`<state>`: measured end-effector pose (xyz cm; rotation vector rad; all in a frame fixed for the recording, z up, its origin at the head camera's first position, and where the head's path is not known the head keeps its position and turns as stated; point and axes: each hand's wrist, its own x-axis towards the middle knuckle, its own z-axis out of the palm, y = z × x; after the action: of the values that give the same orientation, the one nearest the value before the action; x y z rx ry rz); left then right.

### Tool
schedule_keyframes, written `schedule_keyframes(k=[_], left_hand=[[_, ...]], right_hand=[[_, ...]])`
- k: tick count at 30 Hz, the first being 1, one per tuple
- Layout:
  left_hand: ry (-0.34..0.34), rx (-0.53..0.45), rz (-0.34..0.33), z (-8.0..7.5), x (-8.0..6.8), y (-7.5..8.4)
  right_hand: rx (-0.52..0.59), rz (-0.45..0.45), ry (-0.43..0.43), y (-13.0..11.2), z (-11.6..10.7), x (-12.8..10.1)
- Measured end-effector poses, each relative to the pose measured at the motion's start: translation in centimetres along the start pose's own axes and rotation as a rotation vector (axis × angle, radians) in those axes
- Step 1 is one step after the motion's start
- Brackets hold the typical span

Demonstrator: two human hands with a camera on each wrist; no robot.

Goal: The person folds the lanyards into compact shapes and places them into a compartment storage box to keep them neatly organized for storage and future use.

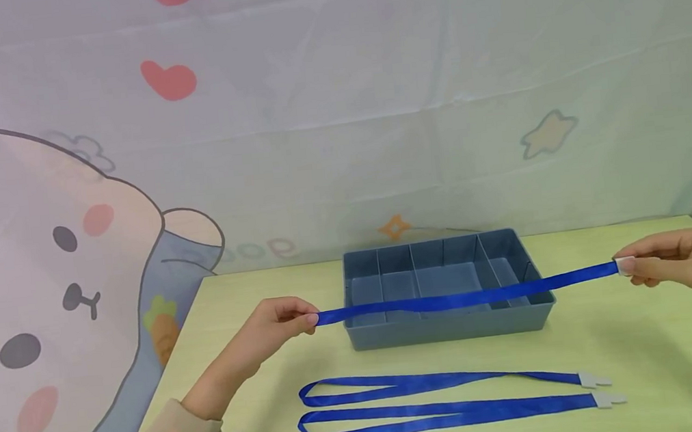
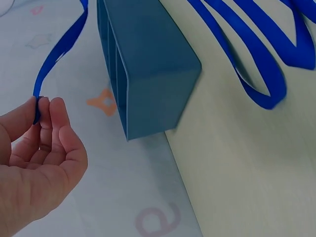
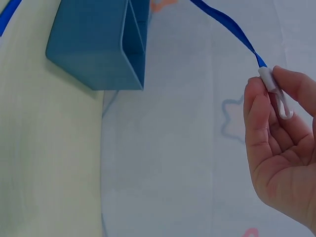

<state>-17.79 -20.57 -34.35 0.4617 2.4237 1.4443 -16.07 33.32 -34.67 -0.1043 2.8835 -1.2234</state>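
Three lanyards (image 1: 449, 406) lay flat at 6 o'clock on the table (image 1: 641, 341). Above them a fourth lanyard (image 1: 464, 297) stretched taut across the tray (image 1: 448, 327), off the table. The left hand (image 1: 275, 325) at 9 o'clock pinched its looped end; the right hand (image 1: 677, 262) at 3 o'clock pinched its clip (image 3: 274, 91) between thumb and fingertips.

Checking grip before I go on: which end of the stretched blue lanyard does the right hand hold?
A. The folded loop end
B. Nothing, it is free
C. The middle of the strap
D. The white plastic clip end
D: the right hand pinches the white clip at the end of the lanyard; the left hand holds the loop end.
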Motion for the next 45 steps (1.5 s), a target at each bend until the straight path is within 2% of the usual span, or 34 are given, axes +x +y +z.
schedule_keyframes(k=[8,15,19,23,28,34,45], left_hand=[[-0.045,-0.042,-0.005,0.8,0.3,1.6],[-0.065,-0.063,0.002,2.2,0.4,3.0],[-0.078,-0.099,-0.021,2.8,0.6,3.8],[-0.080,-0.150,-0.055,3.3,0.9,4.4],[-0.081,-0.233,-0.049,4.0,1.3,4.9],[-0.074,-0.321,-0.054,5.1,1.7,5.1],[-0.108,-0.506,-0.171,7.8,2.3,6.1]], right_hand=[[0.083,-0.029,0.023,-2.0,-0.2,-0.2],[0.094,-0.052,0.019,-3.2,0.0,-0.4],[0.118,-0.056,0.006,-3.9,0.2,-0.4],[0.115,-0.042,-0.024,-5.1,0.6,-0.4],[0.096,-0.042,-0.089,-6.7,1.1,-0.4],[0.152,-0.076,-0.190,-8.0,2.1,-0.4],[0.290,-0.131,-0.318,-10.1,4.7,-0.2]])
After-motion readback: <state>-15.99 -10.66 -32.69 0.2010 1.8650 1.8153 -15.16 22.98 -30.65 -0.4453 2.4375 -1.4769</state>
